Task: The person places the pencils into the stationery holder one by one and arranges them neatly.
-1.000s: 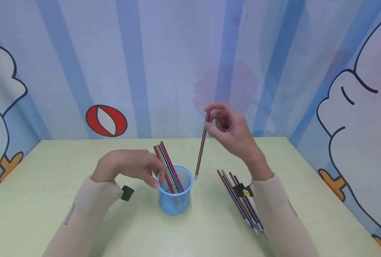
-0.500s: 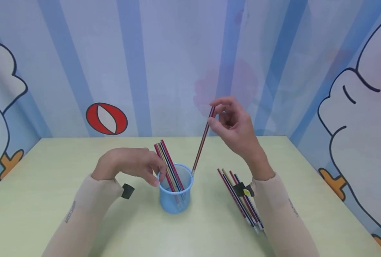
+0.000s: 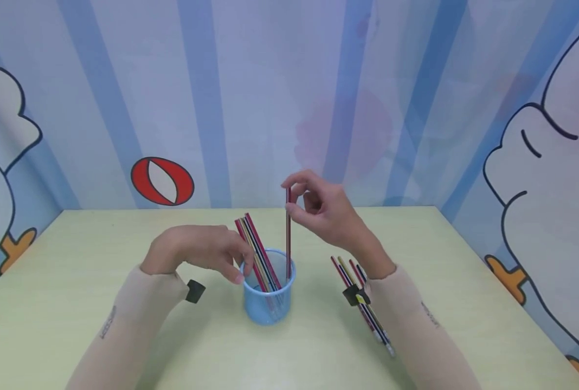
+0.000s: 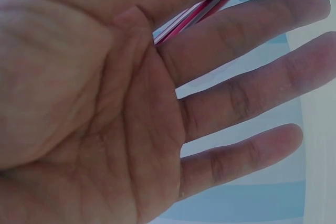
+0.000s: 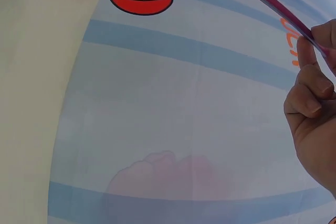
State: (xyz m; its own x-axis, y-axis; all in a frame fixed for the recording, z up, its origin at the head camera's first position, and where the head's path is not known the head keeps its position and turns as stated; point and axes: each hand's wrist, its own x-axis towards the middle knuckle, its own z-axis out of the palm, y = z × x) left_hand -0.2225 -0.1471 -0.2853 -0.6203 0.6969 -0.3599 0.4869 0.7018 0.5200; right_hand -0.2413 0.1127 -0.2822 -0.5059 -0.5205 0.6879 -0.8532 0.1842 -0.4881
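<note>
A light-blue pen cup [image 3: 267, 309] with mesh walls stands on the table, holding several striped pencils [image 3: 257, 254] that lean to the left. My left hand [image 3: 204, 249] is at its left rim, thumb outside and index finger over the edge, pinching it; the other fingers stretch out straight in the left wrist view. By its upper end, a dark-red pencil [image 3: 288, 233] is pinched between the thumb and fingers of my right hand [image 3: 326, 211]. That pencil hangs nearly upright, its lower end inside the cup's right side. The right wrist view shows the pinching fingertips [image 5: 305, 51].
Several more pencils [image 3: 365, 306] lie in a loose bunch on the pale yellow table [image 3: 211, 346], right of the cup and partly hidden under the right forearm. A striped blue backdrop [image 3: 260, 108] with cartoon figures rises behind the table.
My right hand has moved left and down, bringing the pencil from beside the cup's right rim to upright with its lower end inside. The left hand has stayed at the rim.
</note>
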